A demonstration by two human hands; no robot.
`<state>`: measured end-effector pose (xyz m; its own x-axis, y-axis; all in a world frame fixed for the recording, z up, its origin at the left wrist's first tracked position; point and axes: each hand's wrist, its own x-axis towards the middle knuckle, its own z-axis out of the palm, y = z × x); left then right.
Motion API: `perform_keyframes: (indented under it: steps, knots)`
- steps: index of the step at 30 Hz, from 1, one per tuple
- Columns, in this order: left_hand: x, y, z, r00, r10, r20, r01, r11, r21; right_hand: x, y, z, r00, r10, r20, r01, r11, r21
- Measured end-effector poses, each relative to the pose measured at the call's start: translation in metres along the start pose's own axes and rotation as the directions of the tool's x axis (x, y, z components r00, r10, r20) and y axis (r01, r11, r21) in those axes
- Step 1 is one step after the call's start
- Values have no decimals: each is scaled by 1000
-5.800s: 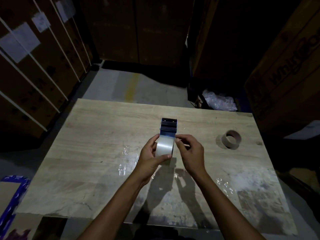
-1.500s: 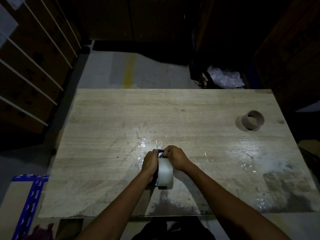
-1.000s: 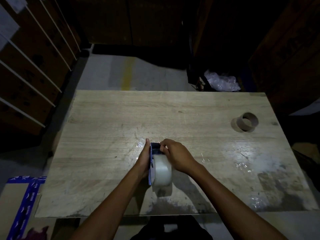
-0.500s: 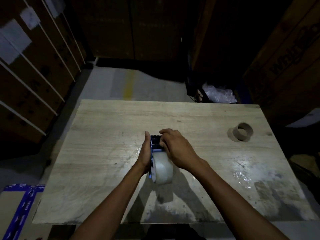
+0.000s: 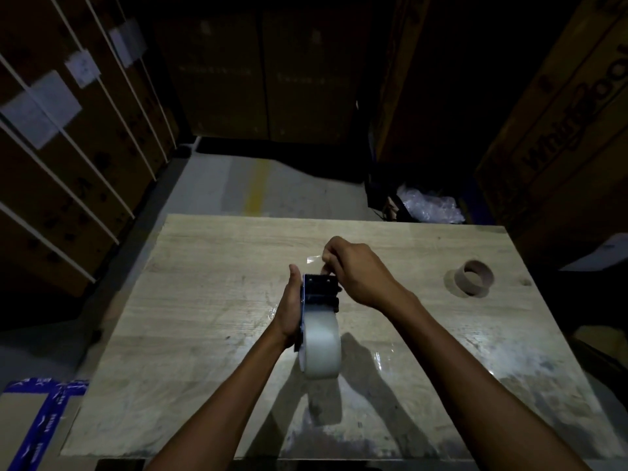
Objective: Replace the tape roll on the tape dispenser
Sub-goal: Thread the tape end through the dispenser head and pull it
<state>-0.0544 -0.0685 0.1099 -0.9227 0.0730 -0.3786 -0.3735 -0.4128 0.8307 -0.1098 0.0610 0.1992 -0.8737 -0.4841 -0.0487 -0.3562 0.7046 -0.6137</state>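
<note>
A blue tape dispenser (image 5: 318, 291) with a full clear tape roll (image 5: 321, 345) mounted on it is held above the wooden table (image 5: 210, 300). My left hand (image 5: 289, 309) grips the dispenser's left side. My right hand (image 5: 356, 270) is closed just beyond the toothed blade, pinching the loose tape end (image 5: 313, 258) that stretches up from the dispenser's front. An empty brown cardboard core (image 5: 474, 277) stands on the table at the right, away from both hands.
Tall cardboard boxes (image 5: 560, 130) surround the table on the left, back and right. A bag of clear plastic (image 5: 430, 209) lies on the floor behind the far edge. A box with blue tape (image 5: 40, 426) sits at the lower left.
The dispenser has been lifted higher off the table. My right hand moved from the dispenser's top to beyond the blade, drawing the tape end out past it.
</note>
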Motion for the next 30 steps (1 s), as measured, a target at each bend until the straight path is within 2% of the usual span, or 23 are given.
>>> perform_keyframes:
  steps: [7,20,26,30]
  knots:
    - [0,16,12,1000,16,26,-15,999,-39,7,-10,-23,999,15,49,-19,996,82]
    - [8,35,32,989,82,122,-84,996,8,20,-10,-63,994,-8,112,-10,987,157]
    - [11,39,44,979,156,129,-164,985,53,26,1,-73,995,-44,85,39,997,67]
    - [11,42,54,977,181,113,-188,981,54,29,10,-83,977,-2,215,-57,962,266]
